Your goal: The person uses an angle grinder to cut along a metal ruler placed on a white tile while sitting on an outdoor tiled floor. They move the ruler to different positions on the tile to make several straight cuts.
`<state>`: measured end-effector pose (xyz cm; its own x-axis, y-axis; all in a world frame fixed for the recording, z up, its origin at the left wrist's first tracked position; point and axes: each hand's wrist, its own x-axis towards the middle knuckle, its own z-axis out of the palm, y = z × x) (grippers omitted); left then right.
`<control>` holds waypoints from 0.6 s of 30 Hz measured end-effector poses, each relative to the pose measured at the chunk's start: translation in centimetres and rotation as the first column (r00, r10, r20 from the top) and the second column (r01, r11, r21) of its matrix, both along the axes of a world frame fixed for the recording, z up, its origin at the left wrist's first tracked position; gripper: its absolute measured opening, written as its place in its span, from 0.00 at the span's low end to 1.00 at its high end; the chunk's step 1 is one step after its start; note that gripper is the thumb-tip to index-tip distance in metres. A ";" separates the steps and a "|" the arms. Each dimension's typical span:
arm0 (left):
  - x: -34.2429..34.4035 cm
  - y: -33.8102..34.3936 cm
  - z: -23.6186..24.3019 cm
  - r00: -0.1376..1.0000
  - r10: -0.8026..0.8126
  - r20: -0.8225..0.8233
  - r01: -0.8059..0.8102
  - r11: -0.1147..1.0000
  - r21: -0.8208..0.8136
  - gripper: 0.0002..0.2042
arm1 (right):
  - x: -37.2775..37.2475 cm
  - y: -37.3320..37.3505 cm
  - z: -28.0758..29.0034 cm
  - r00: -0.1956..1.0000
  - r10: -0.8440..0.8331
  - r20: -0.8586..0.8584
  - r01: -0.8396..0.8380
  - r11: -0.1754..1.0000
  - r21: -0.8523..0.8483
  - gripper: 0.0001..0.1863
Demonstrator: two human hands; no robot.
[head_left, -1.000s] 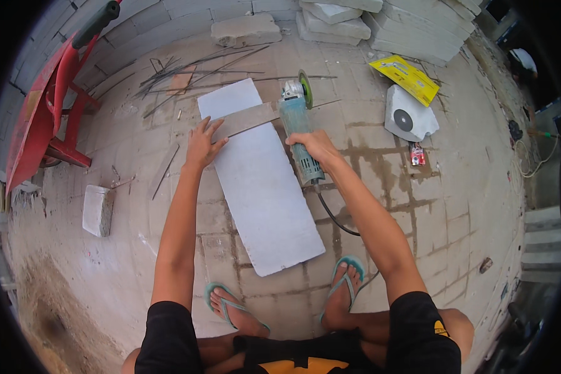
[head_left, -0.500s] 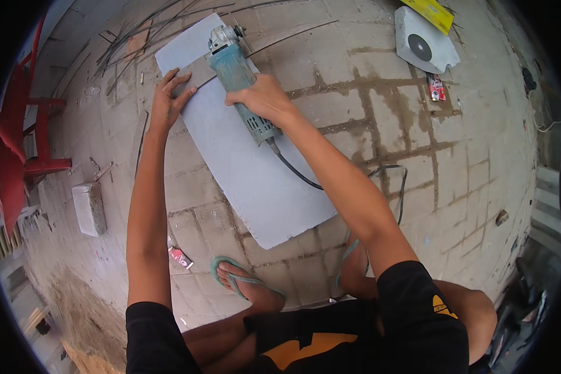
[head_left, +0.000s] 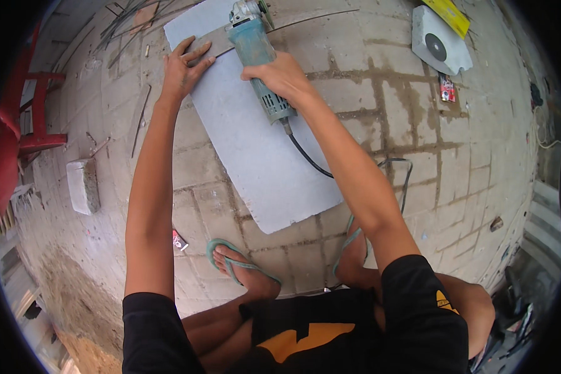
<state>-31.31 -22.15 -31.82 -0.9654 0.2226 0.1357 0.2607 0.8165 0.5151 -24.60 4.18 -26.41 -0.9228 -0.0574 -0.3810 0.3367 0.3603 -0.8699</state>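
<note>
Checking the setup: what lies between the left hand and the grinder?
In the head view, a flat grey strip lies across the pale slab, between the left hand and the grinder.

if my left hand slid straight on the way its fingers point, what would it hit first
Probably the teal angle grinder: your left hand points up and right along the flat strip toward it. How high the grinder sits above that strip is hard to judge.

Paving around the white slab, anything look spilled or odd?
Yes: dark, damp-looking patches stain the pavers right of the white slab, unlike the paler ones nearby. A red packet lies beside them, like litter.
</note>
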 end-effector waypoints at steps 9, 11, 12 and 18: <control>-0.5 0.2 -0.7 0.992 -0.029 -0.119 0.027 0.999 -0.020 0.20 | 0.1 0.2 0.3 0.999 0.033 -0.021 -0.033 0.999 -0.020 0.26; -0.5 0.1 -1.0 0.993 -0.027 -0.114 0.023 0.999 -0.032 0.20 | 0.2 0.3 0.3 1.000 0.021 -0.002 -0.021 0.999 -0.038 0.26; -0.5 0.0 -1.2 0.991 -0.031 -0.131 0.031 1.000 -0.001 0.20 | 0.2 0.4 0.3 1.000 0.020 0.004 -0.020 0.998 -0.052 0.25; -0.5 0.1 -1.2 0.989 -0.025 -0.146 0.026 1.000 0.005 0.20 | -0.1 0.3 -0.1 0.999 0.030 -0.014 -0.030 1.000 0.003 0.25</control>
<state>-31.79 -22.06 -32.98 -0.9291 0.2453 0.2768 0.3543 0.8052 0.4756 -24.74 4.45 -26.50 -0.9261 -0.0841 -0.3677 0.3131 0.3722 -0.8737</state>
